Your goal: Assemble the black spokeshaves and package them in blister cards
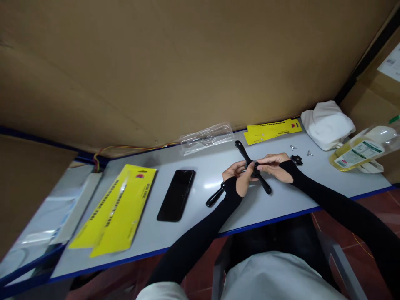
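A black spokeshave point(265, 183) with two long handles is held slantwise above the grey table. My left hand point(240, 173) wraps around its middle, with the thumb on top. From the other side, my right hand point(273, 164) pinches at the middle part; the fingers hide what exactly they touch there. A second black handled tool point(215, 196), likely another spokeshave, lies partly hidden beneath my left wrist. Right of my right hand are a small black metal part point(296, 160) and two silver thumb screws point(293, 147).
A black phone point(176, 195) and yellow tool cards point(125, 212) lie to the left. Clear plastic blister packaging point(206, 139) and more yellow cards point(271, 130) lie along the cardboard wall point(187, 62). At right stand a white cloth bundle point(326, 123) and a bottle of yellow liquid point(359, 152).
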The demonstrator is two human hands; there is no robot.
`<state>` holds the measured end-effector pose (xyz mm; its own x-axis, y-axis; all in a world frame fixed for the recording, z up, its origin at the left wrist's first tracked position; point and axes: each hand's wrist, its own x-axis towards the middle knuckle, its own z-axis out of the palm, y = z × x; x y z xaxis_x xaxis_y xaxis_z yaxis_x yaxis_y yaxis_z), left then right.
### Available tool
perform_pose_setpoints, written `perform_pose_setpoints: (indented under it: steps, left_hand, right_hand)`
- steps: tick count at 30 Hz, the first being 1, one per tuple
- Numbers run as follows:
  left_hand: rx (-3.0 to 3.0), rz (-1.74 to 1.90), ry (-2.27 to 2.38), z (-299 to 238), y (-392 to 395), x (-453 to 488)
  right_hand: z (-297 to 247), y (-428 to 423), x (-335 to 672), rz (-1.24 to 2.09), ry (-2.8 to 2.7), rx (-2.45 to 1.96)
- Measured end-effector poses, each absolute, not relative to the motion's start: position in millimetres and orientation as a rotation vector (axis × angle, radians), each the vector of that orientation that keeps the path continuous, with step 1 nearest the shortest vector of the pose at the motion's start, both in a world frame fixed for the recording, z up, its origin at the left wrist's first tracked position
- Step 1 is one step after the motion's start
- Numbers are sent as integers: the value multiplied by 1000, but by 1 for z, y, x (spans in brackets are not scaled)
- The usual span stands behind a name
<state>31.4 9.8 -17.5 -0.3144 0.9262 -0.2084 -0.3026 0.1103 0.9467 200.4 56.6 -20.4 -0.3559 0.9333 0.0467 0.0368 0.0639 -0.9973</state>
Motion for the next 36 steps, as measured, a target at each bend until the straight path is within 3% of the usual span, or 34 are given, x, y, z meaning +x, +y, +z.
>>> perform_pose_setpoints:
  steps: [5,12,14,21,27,30,32,36]
  left_hand:
    - [696,1455,1339,-9,7,32]
    - [727,1458,1351,-1,7,26]
    - [744,1452,1351,-5,8,25]
    - [731,1461,1290,-22,14,26]
    - [714,1458,1252,-15,13,28]
    - [714,1469,1251,-9,10,29]
    - [721,1473,1240,-8,9,29]
    - [772,1502,1207,-11,6,30]
  right_hand:
    - [-21,61,205,1294,-1696,-1000]
    - [-21,117,288,432,-1930,-1507]
    - [-22,132,313,315,-2052,-1636]
    - [-28,143,341,431,-2394,-1598]
    - [-11,132,320,310,-2335,-1784]
    - [7,113,297,341,-2146,-1638]
    - [19,96,278,476,-2041,-1488]
    - [34,62,237,1166,-1782,-1086]
